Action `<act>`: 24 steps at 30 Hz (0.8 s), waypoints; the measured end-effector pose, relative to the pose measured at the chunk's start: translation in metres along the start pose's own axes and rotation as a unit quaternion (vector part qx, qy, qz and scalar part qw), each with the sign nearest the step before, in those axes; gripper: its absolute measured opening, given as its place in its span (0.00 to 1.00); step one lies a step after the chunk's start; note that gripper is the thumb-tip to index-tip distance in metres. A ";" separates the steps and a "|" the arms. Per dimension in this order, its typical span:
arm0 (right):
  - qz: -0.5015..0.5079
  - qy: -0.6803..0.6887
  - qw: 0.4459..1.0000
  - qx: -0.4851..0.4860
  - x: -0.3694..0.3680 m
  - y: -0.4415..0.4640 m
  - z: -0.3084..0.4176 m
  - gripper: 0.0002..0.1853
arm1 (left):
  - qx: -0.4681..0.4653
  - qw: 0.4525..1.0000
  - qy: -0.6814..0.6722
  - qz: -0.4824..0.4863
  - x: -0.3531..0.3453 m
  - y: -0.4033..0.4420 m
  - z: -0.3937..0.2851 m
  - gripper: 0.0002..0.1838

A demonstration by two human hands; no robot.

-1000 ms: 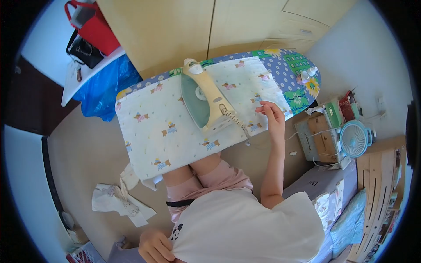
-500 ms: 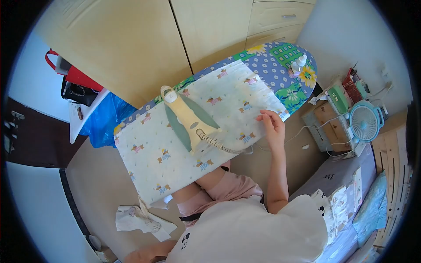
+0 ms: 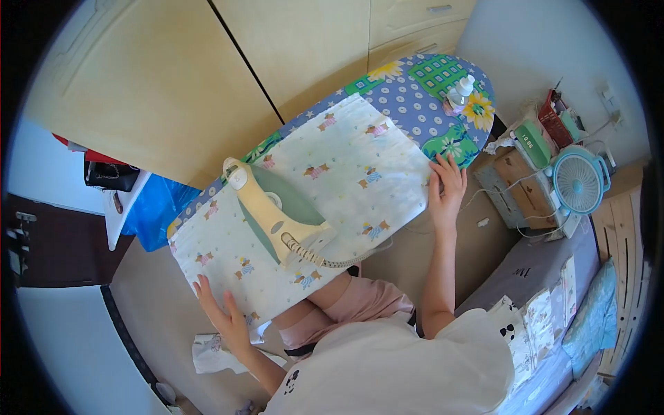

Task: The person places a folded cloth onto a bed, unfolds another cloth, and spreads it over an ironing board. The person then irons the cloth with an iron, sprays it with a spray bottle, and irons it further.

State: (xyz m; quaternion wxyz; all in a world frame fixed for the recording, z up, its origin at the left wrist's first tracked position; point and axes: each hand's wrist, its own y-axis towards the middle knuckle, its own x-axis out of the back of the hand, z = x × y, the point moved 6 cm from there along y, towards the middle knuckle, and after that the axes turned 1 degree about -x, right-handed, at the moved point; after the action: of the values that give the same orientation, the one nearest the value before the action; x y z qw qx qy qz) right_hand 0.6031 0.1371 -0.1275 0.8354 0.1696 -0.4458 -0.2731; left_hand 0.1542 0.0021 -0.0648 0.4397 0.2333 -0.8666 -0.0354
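A white cloth (image 3: 346, 166) printed with small dressed dogs lies spread over the ironing board (image 3: 429, 104). At its lower left edge rests my left hand (image 3: 227, 319), fingers spread. My right hand (image 3: 446, 190) is at the cloth's right edge, its fingers stretched out over the corner; whether they press on the cloth I cannot tell. Between the two hands, nearer the left, a cream iron (image 3: 273, 214) with a green base lies on the cloth. Its coiled cord (image 3: 325, 261) runs off towards the near edge.
A spray bottle (image 3: 459, 95) stands on the board's far right end. Cupboard doors (image 3: 304, 48) rise behind. To the right are a fan (image 3: 577, 183), a green clock (image 3: 531, 144) and a drawer box (image 3: 522, 183). White cloth (image 3: 214, 356) lies on the floor; a blue bag (image 3: 159, 211) hangs left.
My left hand has come up from below to the cloth's lower left edge. The right hand has moved slightly up to its right edge. The view has shifted, and the iron appears lower left.
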 end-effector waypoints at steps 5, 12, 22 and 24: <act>0.000 0.051 0.998 -0.026 -0.003 0.005 -0.018 0.13 | -0.019 0.959 0.263 0.106 -0.026 -0.001 0.015 0.28; 0.035 -0.004 0.996 -0.082 0.003 0.012 -0.017 0.16 | -0.029 0.959 0.265 0.094 -0.029 -0.002 0.019 0.28; 0.266 0.051 0.903 0.333 -0.088 0.103 0.068 0.21 | -0.031 0.959 0.268 0.088 -0.029 -0.004 0.018 0.28; 0.349 -0.047 0.854 0.383 -0.124 0.097 0.060 0.27 | -0.024 0.954 0.281 0.096 -0.030 -0.003 0.022 0.28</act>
State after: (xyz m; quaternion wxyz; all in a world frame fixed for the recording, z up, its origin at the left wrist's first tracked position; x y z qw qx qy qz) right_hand 0.5265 0.2868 -0.1246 0.7228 0.2966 -0.5838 0.2210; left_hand 0.1530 0.0095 -0.1010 0.6727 0.1392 -0.7248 0.0529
